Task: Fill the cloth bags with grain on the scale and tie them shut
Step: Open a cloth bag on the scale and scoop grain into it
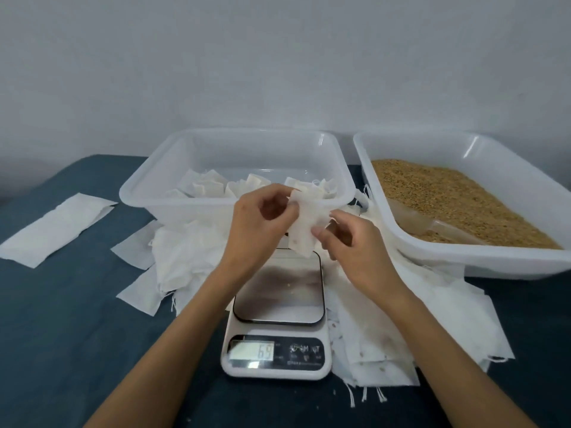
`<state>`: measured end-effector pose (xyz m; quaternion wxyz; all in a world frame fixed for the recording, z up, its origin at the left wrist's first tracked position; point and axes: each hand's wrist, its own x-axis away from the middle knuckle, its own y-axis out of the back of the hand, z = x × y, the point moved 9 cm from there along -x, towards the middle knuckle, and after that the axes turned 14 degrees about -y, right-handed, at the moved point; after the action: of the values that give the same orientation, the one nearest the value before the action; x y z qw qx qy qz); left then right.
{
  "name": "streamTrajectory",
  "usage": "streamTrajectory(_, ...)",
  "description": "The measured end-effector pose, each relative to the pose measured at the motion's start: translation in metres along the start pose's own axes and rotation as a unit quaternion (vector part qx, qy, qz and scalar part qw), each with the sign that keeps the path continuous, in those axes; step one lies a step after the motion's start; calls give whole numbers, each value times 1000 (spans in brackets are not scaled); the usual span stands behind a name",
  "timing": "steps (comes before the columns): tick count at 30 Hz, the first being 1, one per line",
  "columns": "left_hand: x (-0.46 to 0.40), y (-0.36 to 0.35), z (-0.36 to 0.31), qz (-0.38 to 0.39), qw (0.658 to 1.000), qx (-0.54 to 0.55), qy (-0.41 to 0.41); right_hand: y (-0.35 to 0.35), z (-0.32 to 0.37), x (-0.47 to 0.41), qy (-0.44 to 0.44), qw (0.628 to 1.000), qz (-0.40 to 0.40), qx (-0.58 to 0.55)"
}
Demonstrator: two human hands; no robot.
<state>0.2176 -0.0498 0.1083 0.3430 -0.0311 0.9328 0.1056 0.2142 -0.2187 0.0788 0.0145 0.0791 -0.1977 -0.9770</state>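
- Left hand (259, 223): fingers (292, 208) pinch the upper edge of a white cloth bag (306, 223); right hand (352, 239) pinches its right side. Both grip the cloth.
- The bag hangs just above the scale (278, 307), its lower corner over the back of the platform; contact cannot be confirmed. It looks limp, apparently unfilled.
- Risk: the display (251, 350) shows a reading with a bare platform; without zeroing, the fill weight would be wrong.
- Risk: thin cloth may slip from the pinch or the mouth may close, spilling grain (448, 199) onto loose bags (401, 319) beside the scale.
- Scoop (432, 225) lies in the grain tray (463, 264), near the right hand; one hand must release the bag to take it.
- Tied bags sit in the left tray (148, 193); both trays rest on the surface (77, 319).
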Motion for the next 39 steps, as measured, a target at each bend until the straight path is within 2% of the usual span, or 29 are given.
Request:
streamTrajectory(3, -1, 2, 7, 5, 999, 34, 26, 11, 7, 1, 5, 999, -23, -24)
streamTrajectory(8, 2, -1, 9, -10, 993, 104, 53, 24, 12, -2, -9, 987, -21, -160)
streamTrajectory(12, 5, -2, 13, -20, 982, 160, 93, 25, 4, -3, -36, 981, -17, -189)
streamTrajectory(16, 8, 1, 19, -21, 988, 115, 98, 13, -2, -5, -67, 977, 56, -193)
streamTrajectory(18, 7, 5, 18, -26, 995, 61, 81, 14, -2, -6, -65, 979, 56, -186)
streamTrajectory(21, 3, 17, -5, -56, 992, -110, -27, 19, -3, -6, -62, 980, 23, -190)
streamTrajectory(22, 3, 17, -16, -58, 986, -137, -69, 20, -3, -6, -60, 980, 16, -187)
streamTrajectory(24, 5, 4, -26, -17, 990, -96, -103, 18, -3, -6, -63, 981, 12, -184)
streamTrajectory(27, 12, -27, -20, 81, 995, 29, -40, 10, -3, -5, -74, 973, 34, -215)
streamTrajectory(29, 16, -34, -14, 107, 993, 41, -15, 4, -2, -3, -73, 963, 66, -251)
streamTrajectory(33, 14, -29, -5, 97, 993, 62, 8, 3, 0, -2, -72, 948, 92, -295)
streamTrajectory(39, 11, -23, 2, 57, 994, 87, 43, 18, 10, -1, -8, 969, 21, -245)
